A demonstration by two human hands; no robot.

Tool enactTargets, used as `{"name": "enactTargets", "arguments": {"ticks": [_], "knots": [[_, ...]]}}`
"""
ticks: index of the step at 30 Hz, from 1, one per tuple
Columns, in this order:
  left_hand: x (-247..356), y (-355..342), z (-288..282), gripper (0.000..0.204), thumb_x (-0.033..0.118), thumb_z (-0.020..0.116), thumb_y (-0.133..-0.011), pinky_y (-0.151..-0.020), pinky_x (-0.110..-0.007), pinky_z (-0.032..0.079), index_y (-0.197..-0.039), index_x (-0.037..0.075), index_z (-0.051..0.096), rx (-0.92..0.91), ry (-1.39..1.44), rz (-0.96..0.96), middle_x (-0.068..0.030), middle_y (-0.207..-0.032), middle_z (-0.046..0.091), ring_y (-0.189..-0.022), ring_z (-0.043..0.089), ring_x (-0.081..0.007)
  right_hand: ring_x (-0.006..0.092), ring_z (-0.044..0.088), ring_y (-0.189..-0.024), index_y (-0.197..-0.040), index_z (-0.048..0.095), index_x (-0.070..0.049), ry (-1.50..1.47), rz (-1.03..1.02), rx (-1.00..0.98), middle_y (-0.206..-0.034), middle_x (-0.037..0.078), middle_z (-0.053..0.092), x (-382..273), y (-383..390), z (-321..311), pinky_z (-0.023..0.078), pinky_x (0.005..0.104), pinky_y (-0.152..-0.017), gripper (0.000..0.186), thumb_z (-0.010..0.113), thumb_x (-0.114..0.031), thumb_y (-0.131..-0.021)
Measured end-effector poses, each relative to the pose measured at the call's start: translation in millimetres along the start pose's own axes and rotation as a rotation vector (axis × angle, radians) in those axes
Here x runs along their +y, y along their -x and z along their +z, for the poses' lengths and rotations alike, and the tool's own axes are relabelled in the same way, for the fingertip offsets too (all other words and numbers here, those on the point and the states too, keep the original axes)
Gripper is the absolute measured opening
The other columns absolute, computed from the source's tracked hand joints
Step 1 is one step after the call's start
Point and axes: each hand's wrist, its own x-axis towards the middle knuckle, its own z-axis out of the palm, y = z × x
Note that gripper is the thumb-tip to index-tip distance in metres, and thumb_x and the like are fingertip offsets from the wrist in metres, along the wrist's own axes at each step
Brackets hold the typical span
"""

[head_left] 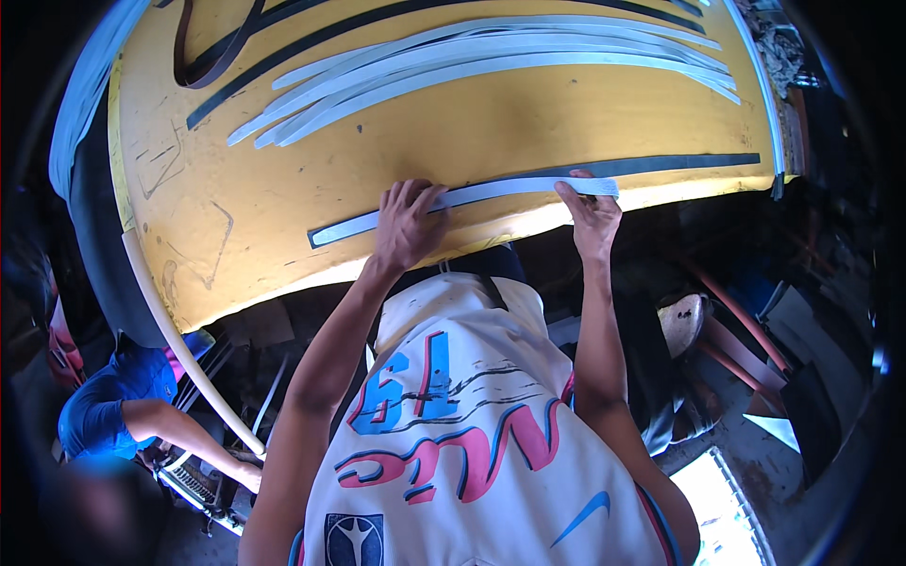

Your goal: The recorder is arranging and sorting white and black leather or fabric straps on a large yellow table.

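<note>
A white strip (pixel 510 187) lies along a longer dark strip (pixel 713 162) near the front edge of the yellow tabletop (pixel 260 179). My left hand (pixel 412 222) rests on the white strip with curled fingers, pressing it against the surface. My right hand (pixel 593 217) grips the white strip near its right end, thumb on top, and that end is slightly lifted. Part of each strip is hidden under my fingers.
Several pale strips (pixel 472 85) and dark strips lie farther back, with a brown looped band (pixel 193 80). A pale tube (pixel 179 340) runs down the left. A co-worker in blue (pixel 123 396) bends at lower left. Assorted materials (pixel 774 368) sit at lower right.
</note>
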Motion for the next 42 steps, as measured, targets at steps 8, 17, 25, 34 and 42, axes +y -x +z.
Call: {"name": "enactTargets", "arguments": {"ticks": [8, 17, 25, 34, 42], "knots": [[7, -9, 28, 0.030, 0.028, 0.078, -0.084, -0.086, -0.040, 0.046, -0.108, 0.012, 0.070, 0.059, 0.084, 0.049, -0.0070, -0.103, 0.064, -0.098, 0.060, -0.0278, 0.0097, 0.065, -0.085, -0.106, 0.070, 0.002, 0.096, -0.042, 0.003, -0.101, 0.005, 0.070, 14, -3, -2, 0.053, 0.0238, -0.074, 0.025, 0.081, 0.000, -0.084], [7, -11, 31, 0.025, 0.028, 0.078, -0.083, -0.084, -0.040, 0.046, -0.104, 0.016, 0.072, 0.066, 0.047, 0.070, -0.0057, -0.100, 0.063, -0.096, 0.059, -0.0271, 0.0076, 0.061, -0.074, -0.098, 0.072, -0.002, 0.131, -0.058, 0.045, -0.086, 0.001, 0.071, 22, -7, -1, 0.050, 0.0246, -0.067, 0.021, 0.084, -0.011, -0.084], [12, -14, 26, 0.028, 0.020, 0.082, -0.078, -0.082, -0.040, 0.047, -0.103, 0.014, 0.072, 0.076, 0.040, 0.076, -0.0060, -0.095, 0.065, -0.093, 0.061, -0.0276, 0.0038, 0.049, -0.063, -0.094, 0.072, -0.001, 0.245, -0.061, 0.067, -0.073, -0.003, 0.064, 28, -9, -1, 0.041, 0.0227, -0.058, 0.018, 0.084, -0.010, -0.084], [12, -15, 26, 0.029, 0.019, 0.082, -0.078, -0.081, -0.042, 0.047, -0.103, 0.014, 0.070, 0.076, 0.038, 0.089, -0.0069, -0.095, 0.063, -0.091, 0.060, -0.0294, 0.0046, 0.049, -0.057, -0.094, 0.072, -0.001, 0.220, 0.024, 0.081, -0.068, -0.002, 0.062, 34, -6, 1, 0.041, 0.0234, -0.054, 0.020, 0.084, -0.013, -0.084], [13, -16, 26, 0.030, 0.019, 0.082, -0.077, -0.081, -0.042, 0.048, -0.103, 0.014, 0.069, 0.053, 0.033, 0.079, -0.0075, -0.096, 0.063, -0.091, 0.060, -0.0298, 0.0057, 0.050, -0.052, -0.095, 0.072, -0.001, 0.255, 0.090, 0.094, -0.066, -0.001, 0.063, 23, -7, 5, 0.043, 0.0242, -0.053, 0.022, 0.083, -0.017, -0.085]]}}
